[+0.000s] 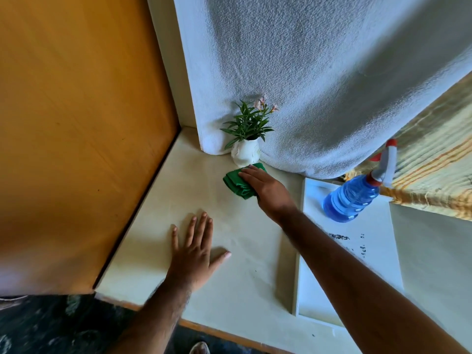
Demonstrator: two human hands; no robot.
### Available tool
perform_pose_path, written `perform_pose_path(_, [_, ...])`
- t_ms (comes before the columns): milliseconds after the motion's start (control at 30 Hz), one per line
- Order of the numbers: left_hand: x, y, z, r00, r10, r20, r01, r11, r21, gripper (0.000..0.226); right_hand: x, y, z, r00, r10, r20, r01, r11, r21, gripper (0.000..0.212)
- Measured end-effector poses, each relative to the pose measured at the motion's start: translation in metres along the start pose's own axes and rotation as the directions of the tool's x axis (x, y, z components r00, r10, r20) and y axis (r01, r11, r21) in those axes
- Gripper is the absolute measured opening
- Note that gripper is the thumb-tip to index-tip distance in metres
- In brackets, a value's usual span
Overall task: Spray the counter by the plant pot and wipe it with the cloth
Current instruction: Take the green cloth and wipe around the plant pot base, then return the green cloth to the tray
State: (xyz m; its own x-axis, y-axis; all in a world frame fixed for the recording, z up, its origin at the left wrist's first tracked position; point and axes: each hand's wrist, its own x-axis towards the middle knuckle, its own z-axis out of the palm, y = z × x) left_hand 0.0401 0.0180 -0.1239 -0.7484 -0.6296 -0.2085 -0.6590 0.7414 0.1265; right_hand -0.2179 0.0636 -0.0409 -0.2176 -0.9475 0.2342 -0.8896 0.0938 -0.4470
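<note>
Pressing flat on the folded green cloth (238, 183), the right hand (268, 191) has its fingers laid out straight over the fabric, not pinching it. The cloth is bunched into soft layered folds, deep green, lying on the pale cream counter (158, 226) and touching or just short of the base of the small white plant pot (245, 152); which of the two cannot be told. The pot has a ribbed, uneven wall and carries narrow green leaves with a few pale pink flowers.

The left hand (195, 254) lies palm down on the counter nearer the front edge, fingers spread, holding nothing.

A blue spray bottle (351, 198) with a red and white trigger head stands on the white tray (378, 254) to the right, well apart from the cloth.

Bare counter stretches left of the cloth up to the orange wooden panel (76, 136), and forward toward the left hand. A white textured fabric (319, 85) hangs down behind the pot and closes off the back edge.
</note>
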Motion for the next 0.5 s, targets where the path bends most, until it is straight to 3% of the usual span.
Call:
perform_pose_path(167, [0.0,0.002,-0.007,0.998,-0.02,0.066,0.022,0.999,-0.029,0.103,-0.062,-0.003,-0.045,0.994,0.053,-0.094,-0.057,0.998,-0.037,0.065])
perform_pose_path(367, [0.004,0.004,-0.01,0.988,-0.052,0.143,0.058,0.998,-0.036,0.105,-0.164,0.011,-0.068,0.939,0.298,-0.173,-0.316,0.945,-0.087,0.066])
perform_pose_path(500, [0.005,0.006,-0.008,0.984,-0.063,0.166,0.069,0.997,-0.026,0.103,-0.217,0.026,-0.058,0.911,0.401,-0.093,-0.411,0.892,-0.187,0.07])
